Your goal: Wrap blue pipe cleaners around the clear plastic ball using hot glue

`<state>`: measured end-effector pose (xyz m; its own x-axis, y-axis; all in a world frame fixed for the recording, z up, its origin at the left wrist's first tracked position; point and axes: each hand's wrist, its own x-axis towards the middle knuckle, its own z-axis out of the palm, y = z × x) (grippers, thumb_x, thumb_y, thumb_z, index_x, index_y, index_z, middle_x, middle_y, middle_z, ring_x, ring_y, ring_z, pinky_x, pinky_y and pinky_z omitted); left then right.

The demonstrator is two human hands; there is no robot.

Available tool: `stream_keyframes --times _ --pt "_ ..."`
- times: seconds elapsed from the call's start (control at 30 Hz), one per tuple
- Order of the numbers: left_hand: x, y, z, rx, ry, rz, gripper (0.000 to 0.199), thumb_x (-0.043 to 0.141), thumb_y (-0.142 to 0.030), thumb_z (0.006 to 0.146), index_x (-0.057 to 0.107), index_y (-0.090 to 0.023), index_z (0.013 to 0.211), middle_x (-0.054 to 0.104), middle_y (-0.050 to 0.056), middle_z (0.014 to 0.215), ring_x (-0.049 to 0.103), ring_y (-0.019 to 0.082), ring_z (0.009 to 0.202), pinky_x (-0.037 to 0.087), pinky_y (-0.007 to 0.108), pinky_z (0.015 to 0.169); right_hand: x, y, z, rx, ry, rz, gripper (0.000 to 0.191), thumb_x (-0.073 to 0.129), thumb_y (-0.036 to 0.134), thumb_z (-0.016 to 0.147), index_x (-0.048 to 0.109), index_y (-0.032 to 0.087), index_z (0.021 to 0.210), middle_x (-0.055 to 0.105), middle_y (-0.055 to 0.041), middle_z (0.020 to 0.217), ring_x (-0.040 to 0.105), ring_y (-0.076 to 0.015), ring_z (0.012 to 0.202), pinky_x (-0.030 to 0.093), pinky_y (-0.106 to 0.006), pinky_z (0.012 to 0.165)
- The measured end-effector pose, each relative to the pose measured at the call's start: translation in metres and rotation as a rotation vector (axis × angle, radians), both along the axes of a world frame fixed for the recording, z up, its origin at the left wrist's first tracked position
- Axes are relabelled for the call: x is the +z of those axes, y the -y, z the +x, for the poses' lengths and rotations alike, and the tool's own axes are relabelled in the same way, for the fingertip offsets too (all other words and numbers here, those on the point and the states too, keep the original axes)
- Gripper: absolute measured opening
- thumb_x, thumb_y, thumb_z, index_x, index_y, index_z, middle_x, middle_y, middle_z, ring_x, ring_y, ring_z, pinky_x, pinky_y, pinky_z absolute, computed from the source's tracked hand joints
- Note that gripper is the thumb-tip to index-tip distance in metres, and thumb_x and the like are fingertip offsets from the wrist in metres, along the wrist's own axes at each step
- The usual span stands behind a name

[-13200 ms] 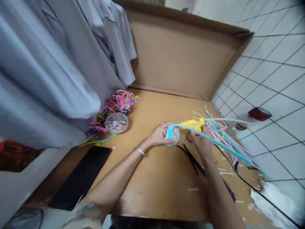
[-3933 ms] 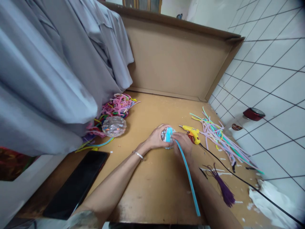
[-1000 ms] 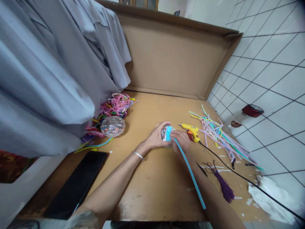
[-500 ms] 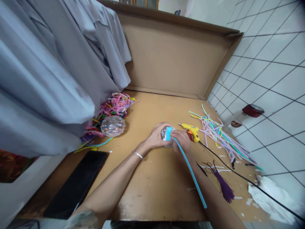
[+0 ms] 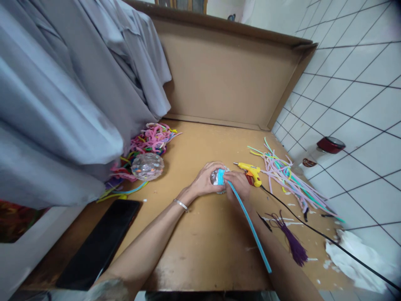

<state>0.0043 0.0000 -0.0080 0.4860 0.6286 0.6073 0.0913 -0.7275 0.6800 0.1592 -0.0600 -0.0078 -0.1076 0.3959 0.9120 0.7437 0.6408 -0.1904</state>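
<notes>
1. Tiled wall (image 5: 369, 96) rises on the right and tall cardboard (image 5: 225, 75) stands at the back, so the worktop (image 5: 200, 251) looks partly screened off.

2. Between the two hands, above the worktop's middle, is a small clear ball (image 5: 214, 177) with blue bands (image 5: 221, 177) across it. The left hand (image 5: 202, 182) curls its grip around the far side and underside, probably to steady it while leaving the bands exposed.

3. Close against them, the right hand (image 5: 240, 188) has its grip pinched on a blue strip (image 5: 254, 232) near one end, apparently for fine control; the long end trails loose toward the person. Fingers hide the exact contact.

4. Just beyond that hand lies a yellow glue gun (image 5: 253, 170), nozzle toward the ball, seemingly parked within reach. Its cord (image 5: 300, 226) runs off rightward, out of the hands' way.
</notes>
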Motion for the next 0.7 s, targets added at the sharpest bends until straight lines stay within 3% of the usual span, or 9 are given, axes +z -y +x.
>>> stream_keyframes --times 0.47,0.7 --pt "-0.0024 -0.0014 -0.003 0.006 -0.055 0.02 0.053 0.077 -0.033 0.064 0.059 -0.021 0.112 0.061 0.011 0.121 0.056 0.027 0.116 0.043 0.046 0.103 0.0002 0.0 -0.0008 0.025 -0.023 -0.021 0.015 0.053 0.016 0.087 0.067 0.022 0.09 0.073 -0.006 0.09 0.069 -0.0196 0.087 0.053 -0.037 0.081" --pt "-0.0034 -0.0032 -0.0082 -0.053 -0.091 0.049 0.074 0.086 -0.048 0.055 0.057 -0.021 0.117 0.058 0.013 0.126 0.053 0.029 0.119 0.043 0.045 0.104 0.0013 0.002 -0.0026 0.022 0.0 -0.036 0.013 0.054 0.018 0.088 0.066 0.022 0.091 0.073 -0.0063 0.088 0.067 -0.0196 0.086 0.052 -0.037 0.081"
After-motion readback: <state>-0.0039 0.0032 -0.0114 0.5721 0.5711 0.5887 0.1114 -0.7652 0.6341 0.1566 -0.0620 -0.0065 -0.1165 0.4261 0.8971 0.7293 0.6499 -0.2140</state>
